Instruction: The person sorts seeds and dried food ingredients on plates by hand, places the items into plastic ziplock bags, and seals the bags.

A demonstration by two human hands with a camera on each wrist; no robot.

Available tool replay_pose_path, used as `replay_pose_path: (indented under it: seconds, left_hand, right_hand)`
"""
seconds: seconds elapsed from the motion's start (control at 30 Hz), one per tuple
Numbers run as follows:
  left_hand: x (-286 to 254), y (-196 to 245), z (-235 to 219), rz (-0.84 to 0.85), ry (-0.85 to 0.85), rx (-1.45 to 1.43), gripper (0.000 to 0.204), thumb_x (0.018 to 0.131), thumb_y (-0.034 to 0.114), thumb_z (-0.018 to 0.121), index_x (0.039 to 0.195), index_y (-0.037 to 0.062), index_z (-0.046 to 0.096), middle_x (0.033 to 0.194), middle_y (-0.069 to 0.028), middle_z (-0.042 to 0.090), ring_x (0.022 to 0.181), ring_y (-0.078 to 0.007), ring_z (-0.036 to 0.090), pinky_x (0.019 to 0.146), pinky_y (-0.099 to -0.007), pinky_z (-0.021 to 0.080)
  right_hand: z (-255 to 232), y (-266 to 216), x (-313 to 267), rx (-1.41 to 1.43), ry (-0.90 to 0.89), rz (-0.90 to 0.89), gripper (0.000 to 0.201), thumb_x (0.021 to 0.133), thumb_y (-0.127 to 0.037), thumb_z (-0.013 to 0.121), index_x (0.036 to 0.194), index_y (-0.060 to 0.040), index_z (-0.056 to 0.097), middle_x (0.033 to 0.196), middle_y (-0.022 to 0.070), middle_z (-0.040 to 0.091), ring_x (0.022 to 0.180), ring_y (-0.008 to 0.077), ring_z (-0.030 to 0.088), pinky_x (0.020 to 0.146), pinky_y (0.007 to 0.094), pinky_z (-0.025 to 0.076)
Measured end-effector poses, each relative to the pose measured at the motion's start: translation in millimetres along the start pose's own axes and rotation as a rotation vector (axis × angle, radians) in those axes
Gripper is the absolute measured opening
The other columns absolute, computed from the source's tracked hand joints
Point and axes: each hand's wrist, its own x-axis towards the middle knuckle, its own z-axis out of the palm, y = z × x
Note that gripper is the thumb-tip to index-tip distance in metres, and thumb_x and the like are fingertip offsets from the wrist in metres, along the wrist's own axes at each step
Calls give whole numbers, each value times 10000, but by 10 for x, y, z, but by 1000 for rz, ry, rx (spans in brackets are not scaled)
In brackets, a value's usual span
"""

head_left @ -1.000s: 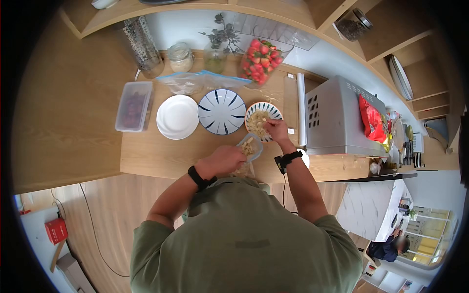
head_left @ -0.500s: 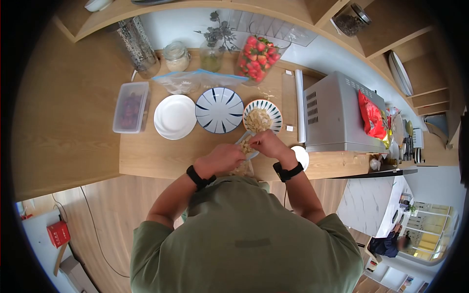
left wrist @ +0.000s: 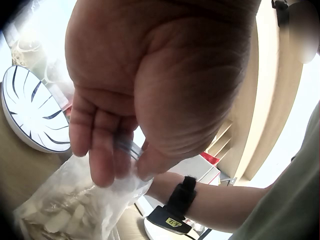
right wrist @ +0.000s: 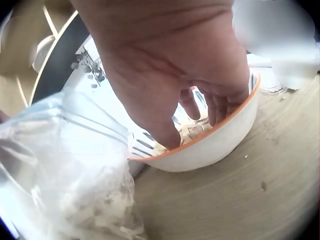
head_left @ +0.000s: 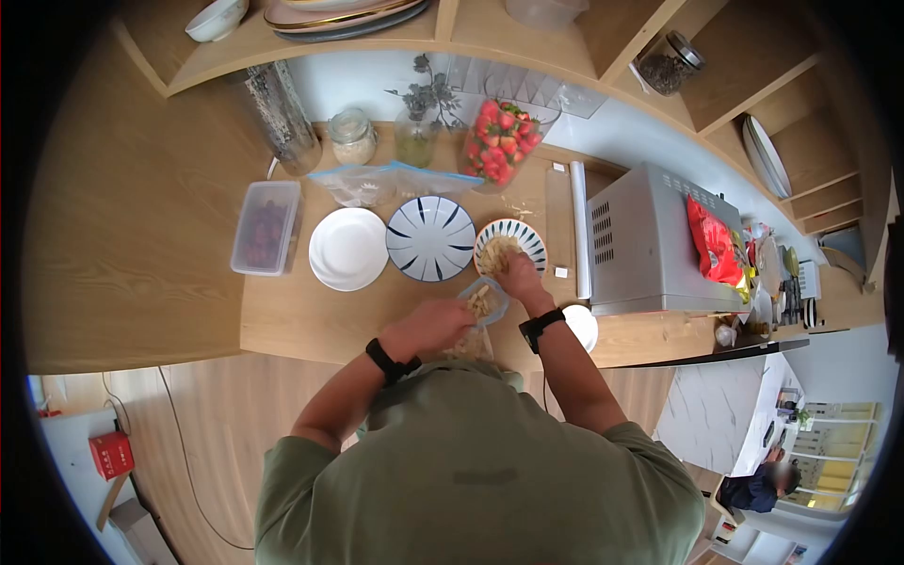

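In the head view my left hand holds the rim of a clear zip bag at the counter's front edge. The left wrist view shows its thumb and fingers pinching the bag, with pale slices inside. My right hand reaches into a small orange-rimmed bowl of pale slices. Seen from the right wrist, thumb and fingers point down, spread apart, fingertips at the slices inside the bowl. The bag's mouth lies close beside the bowl.
Left of the bowl stand a blue-striped plate and a white plate, then a plastic box of dark red contents. Behind are another zip bag and a container of strawberries. A grey appliance stands right.
My right hand went from the bowl to the bag's mouth, then back to the bowl. The left hand has kept its hold on the bag. The head view has tilted slightly upward.
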Motion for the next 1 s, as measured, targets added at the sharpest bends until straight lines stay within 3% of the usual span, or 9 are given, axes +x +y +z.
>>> replay_pose_path:
  seconds: [0.2, 0.3, 0.4, 0.47, 0.6, 0.7, 0.8, 0.97, 1.0]
  left_hand:
    - [-7, 19, -35, -27, -63, 18, 126, 828, 143, 626, 942, 106, 662, 895, -90, 599, 850, -311, 608, 728, -442, 497]
    - [-14, 1, -11, -28, -53, 9, 119, 827, 145, 630, 934, 105, 661, 889, -87, 597, 850, -308, 608, 726, -441, 497]
    - [-4, 23, -32, -27, -57, 16, 109, 825, 145, 633, 923, 104, 659, 882, -87, 595, 851, -311, 608, 720, -437, 497]
    - [0, 19, -18, -22, -44, 7, 89, 821, 147, 614, 884, 101, 657, 877, -94, 603, 847, -315, 615, 717, -446, 499]
    - [10, 42, -39, -24, -29, -18, 84, 819, 154, 596, 844, 102, 658, 869, -101, 616, 838, -316, 624, 713, -457, 500]
    - [21, 3, -8, -8, -54, 10, 89, 839, 163, 620, 894, 106, 660, 857, -81, 594, 831, -299, 611, 705, -435, 494]
    - [25, 2, -9, 13, -51, 20, 85, 843, 169, 617, 878, 107, 663, 849, -78, 595, 824, -297, 613, 701, -432, 495]
    - [31, 7, -8, 27, -37, 47, 86, 846, 174, 615, 868, 110, 668, 845, -74, 595, 820, -292, 614, 695, -427, 498]
    - [28, 12, -19, 23, -29, 51, 85, 847, 174, 614, 868, 112, 670, 841, -74, 594, 816, -291, 614, 693, -427, 499]
  right_hand:
    - [140, 173, 63, 76, -179, 6, 197, 722, -164, 723, 873, -43, 689, 790, 166, 684, 777, 354, 664, 725, 414, 542]
    - [173, 291, 45, 124, -59, -45, 164, 709, -147, 716, 842, -50, 706, 723, 157, 671, 709, 317, 672, 675, 384, 545]
    - [-32, 266, -1, 266, -55, 115, 157, 753, -124, 720, 879, -31, 707, 684, 120, 674, 655, 211, 675, 625, 318, 537]
    - [-115, 271, -39, 747, -72, 375, 111, 822, -89, 711, 897, -10, 693, 701, 58, 676, 621, 113, 634, 585, 262, 514]
    - [-360, 142, -138, 1242, -124, 497, 74, 877, -49, 674, 933, -2, 676, 760, 21, 667, 639, 79, 610, 579, 227, 496]
    - [-530, -49, -250, 1395, -256, 415, 89, 875, -38, 674, 959, -11, 670, 805, 26, 672, 651, 85, 608, 591, 217, 489]
    - [-631, -349, -334, 1216, -362, 274, 64, 869, -49, 672, 916, -7, 680, 795, 5, 667, 690, 75, 616, 623, 233, 497]
    - [-741, -635, -390, 703, -410, -250, 54, 811, -35, 690, 861, -16, 684, 774, 84, 681, 642, 132, 625, 621, 266, 500]
    - [-775, -659, -370, 703, -414, -255, 54, 811, -35, 690, 861, -16, 684, 774, 84, 681, 642, 132, 625, 621, 266, 500]
